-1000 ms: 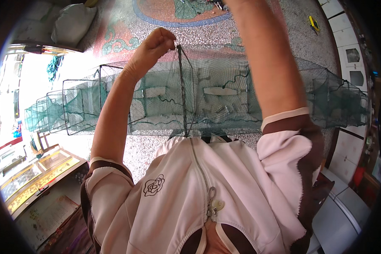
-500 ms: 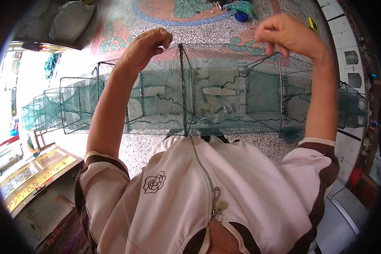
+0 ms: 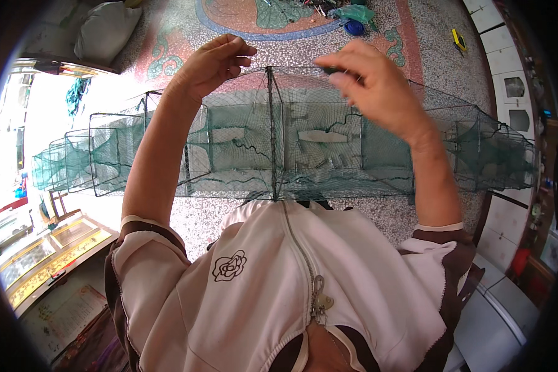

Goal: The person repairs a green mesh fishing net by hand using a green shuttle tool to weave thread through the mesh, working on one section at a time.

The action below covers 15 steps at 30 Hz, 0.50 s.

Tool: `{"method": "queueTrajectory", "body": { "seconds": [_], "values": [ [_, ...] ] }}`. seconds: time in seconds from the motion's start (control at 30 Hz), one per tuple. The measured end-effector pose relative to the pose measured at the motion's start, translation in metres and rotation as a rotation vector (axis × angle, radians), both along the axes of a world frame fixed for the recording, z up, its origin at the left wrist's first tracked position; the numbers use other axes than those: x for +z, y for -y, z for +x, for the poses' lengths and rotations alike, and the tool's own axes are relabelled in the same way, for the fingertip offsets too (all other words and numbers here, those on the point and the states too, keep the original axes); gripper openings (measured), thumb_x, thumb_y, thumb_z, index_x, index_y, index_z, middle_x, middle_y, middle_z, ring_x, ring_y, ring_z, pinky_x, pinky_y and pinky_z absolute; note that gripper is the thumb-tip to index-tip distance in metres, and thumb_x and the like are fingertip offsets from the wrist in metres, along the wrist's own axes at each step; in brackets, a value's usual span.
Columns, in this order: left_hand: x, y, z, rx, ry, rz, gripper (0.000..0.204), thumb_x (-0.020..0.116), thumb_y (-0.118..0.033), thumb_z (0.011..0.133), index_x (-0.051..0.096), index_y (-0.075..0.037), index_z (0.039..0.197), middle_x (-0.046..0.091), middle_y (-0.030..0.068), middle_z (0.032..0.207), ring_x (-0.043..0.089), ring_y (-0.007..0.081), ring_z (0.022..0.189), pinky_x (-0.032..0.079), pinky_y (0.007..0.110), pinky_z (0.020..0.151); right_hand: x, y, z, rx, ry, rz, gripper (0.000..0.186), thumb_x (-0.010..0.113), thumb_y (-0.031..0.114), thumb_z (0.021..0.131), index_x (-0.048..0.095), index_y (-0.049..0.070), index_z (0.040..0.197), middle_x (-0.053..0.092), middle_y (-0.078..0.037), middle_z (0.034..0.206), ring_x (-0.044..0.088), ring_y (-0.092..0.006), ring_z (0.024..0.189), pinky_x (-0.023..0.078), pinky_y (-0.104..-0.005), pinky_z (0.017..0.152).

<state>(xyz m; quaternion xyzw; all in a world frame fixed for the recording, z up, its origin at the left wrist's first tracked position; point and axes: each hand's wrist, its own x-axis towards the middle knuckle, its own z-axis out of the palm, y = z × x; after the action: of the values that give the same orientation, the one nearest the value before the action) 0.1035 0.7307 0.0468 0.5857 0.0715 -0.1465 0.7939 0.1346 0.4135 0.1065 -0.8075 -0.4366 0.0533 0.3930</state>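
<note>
A long collapsible fish trap (image 3: 316, 158) of green netting over dark square wire frames stretches across in front of me, tapering toward both ends. My left hand (image 3: 220, 62) hovers at its far top edge, left of the middle frame. Its thumb and fingers are pinched together, and anything they hold is too fine to see. My right hand (image 3: 369, 84) is over the far edge to the right of that frame, slightly blurred. Its fingers close around a small dark bit I cannot identify. A dark green cord (image 3: 344, 123) lies loosely along the netting below it.
A blue roll (image 3: 354, 26) and a green plastic bag (image 3: 356, 12) lie on the patterned floor beyond. Farther right is a yellow tool (image 3: 458, 41). A pale sack (image 3: 107, 30) sits far left, a glass-topped cabinet (image 3: 49, 251) nearer left, and white cabinets (image 3: 508, 56) line the right.
My right hand has moved left and slightly nearer, from above the right frame toward the middle one. The cord's end no longer reaches up to that frame's top. My left hand has barely moved.
</note>
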Motion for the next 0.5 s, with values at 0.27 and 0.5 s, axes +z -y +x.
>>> {"method": "queueTrajectory", "body": {
  "seconds": [0.27,0.5],
  "values": [
    [-0.003,0.003,-0.001,-0.081,-0.027,0.105,0.019,0.050,-0.021,0.106,0.060,-0.006,0.100,0.062,0.0023,0.095,0.050,0.0029,0.071,0.040,0.014,0.056,-0.028,-0.031,-0.017,-0.111,-0.068,-0.088,0.023,0.063,0.003,0.085,0.071,0.004,0.106,0.062,-0.011,0.092,0.062,-0.0264,0.079,0.051,-0.0362,0.074],
    [0.001,0.011,-0.008,-0.102,-0.071,0.314,0.021,0.066,-0.021,0.097,0.068,-0.002,0.106,0.069,0.0028,0.090,0.058,0.0051,0.076,0.048,0.018,0.067,-0.039,-0.058,-0.030,-0.245,-0.160,0.017,0.013,0.063,0.001,0.084,0.065,0.000,0.097,0.064,-0.016,0.093,0.065,-0.0326,0.086,0.053,-0.0410,0.077]
  ]
}}
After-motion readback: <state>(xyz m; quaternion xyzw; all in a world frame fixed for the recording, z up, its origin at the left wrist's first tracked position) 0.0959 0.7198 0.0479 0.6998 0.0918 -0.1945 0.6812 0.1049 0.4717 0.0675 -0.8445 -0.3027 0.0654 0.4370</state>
